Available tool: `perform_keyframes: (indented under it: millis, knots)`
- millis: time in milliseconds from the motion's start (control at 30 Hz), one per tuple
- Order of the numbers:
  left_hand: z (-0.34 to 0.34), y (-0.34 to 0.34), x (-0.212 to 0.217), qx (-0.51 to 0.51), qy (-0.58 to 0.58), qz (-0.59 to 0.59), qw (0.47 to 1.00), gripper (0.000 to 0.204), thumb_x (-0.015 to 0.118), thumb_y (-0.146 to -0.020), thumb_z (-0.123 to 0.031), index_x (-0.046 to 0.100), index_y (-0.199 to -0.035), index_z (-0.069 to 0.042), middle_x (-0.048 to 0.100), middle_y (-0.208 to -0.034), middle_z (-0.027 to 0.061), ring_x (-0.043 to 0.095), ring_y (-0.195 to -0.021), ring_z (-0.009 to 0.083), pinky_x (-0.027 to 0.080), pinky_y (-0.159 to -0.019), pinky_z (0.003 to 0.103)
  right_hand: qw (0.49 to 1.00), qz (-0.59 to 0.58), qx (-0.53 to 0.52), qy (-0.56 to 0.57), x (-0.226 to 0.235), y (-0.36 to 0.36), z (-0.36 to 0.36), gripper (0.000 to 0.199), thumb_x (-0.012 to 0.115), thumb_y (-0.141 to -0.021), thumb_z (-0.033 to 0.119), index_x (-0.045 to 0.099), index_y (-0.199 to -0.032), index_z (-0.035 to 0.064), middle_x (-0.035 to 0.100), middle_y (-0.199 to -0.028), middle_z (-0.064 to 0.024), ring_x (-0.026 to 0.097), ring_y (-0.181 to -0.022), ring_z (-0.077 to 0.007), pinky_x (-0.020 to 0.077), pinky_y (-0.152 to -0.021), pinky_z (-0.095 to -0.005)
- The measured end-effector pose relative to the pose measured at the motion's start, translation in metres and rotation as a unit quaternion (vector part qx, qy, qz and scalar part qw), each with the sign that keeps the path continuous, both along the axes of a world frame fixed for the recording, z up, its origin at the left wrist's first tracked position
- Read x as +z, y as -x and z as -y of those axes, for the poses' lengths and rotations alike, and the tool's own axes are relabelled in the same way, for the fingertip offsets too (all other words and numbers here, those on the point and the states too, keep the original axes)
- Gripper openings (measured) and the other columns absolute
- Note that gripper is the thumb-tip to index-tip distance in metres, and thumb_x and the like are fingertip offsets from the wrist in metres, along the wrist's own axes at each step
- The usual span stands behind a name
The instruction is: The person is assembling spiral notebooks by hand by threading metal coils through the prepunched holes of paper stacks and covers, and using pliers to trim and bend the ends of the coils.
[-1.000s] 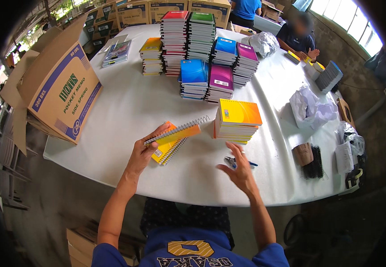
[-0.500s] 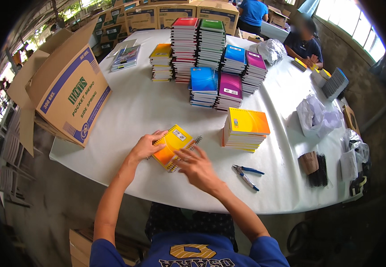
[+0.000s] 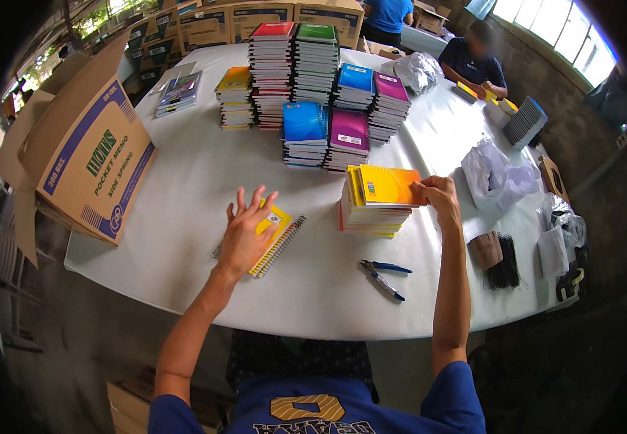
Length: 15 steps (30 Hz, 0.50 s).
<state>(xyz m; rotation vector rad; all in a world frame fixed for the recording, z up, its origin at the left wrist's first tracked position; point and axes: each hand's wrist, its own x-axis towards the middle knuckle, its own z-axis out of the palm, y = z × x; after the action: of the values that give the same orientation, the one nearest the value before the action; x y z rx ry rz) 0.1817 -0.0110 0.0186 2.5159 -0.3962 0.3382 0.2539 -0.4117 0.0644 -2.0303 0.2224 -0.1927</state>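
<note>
My left hand (image 3: 243, 235) hovers over or rests lightly on a small pile of yellow spiral notebooks (image 3: 276, 242), its fingers spread and raised. How far it touches the covers I cannot tell. Farther right, my right hand (image 3: 440, 197) pinches the right edge of the top yellow-orange notebook (image 3: 393, 185) on a taller stack. That notebook sits slightly askew on the ones below. In front of the stack, blue-handled pliers (image 3: 383, 279) lie with their handles apart.
Tall stacks of red (image 3: 270, 65), green (image 3: 317, 65), blue (image 3: 304, 134) and purple (image 3: 348, 141) notebooks stand behind. An open carton (image 3: 100, 155) is at left. Plastic bags (image 3: 498, 173) and black spiral coils (image 3: 505, 264) lie at right. A person (image 3: 472, 65) sits at the far right.
My right hand has left the small pile and moved right to the taller yellow stack, gripping its top notebook. My left hand has opened and lifted its fingers. The view has shifted slightly.
</note>
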Motion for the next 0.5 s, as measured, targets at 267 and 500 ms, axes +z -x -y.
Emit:
perform_keyframes:
  millis: [267, 500]
  knots:
    - [0.053, 0.043, 0.030, -0.109, 0.379, -0.053, 0.918, 0.100, 0.075, -0.085, -0.030, 0.007, -0.157, -0.016, 0.025, -0.159, 0.0176, 0.020, -0.148, 0.0355, 0.021, -0.117, 0.047, 0.955, 0.166, 0.037, -0.243, -0.018, 0.124, -0.080, 0.007, 0.070, -0.083, -0.002, 0.065, -0.088, -0.0016, 0.070, -0.081, -0.0071, 0.065, -0.074, -0.0117, 0.0526, -0.070, -0.0252]
    - [0.057, 0.081, -0.030, -0.234, 0.499, -0.175, 0.816, 0.096, 0.062, -0.095, -0.025, -0.011, -0.155, -0.010, 0.017, -0.161, 0.0186, 0.014, -0.149, 0.0351, 0.014, -0.119, 0.043, 0.965, 0.075, 0.100, -0.232, -0.090, 0.187, -0.131, 0.013, 0.067, -0.086, -0.006, 0.063, -0.098, -0.0019, 0.069, -0.098, -0.0078, 0.069, -0.092, -0.0159, 0.0548, -0.081, -0.0266]
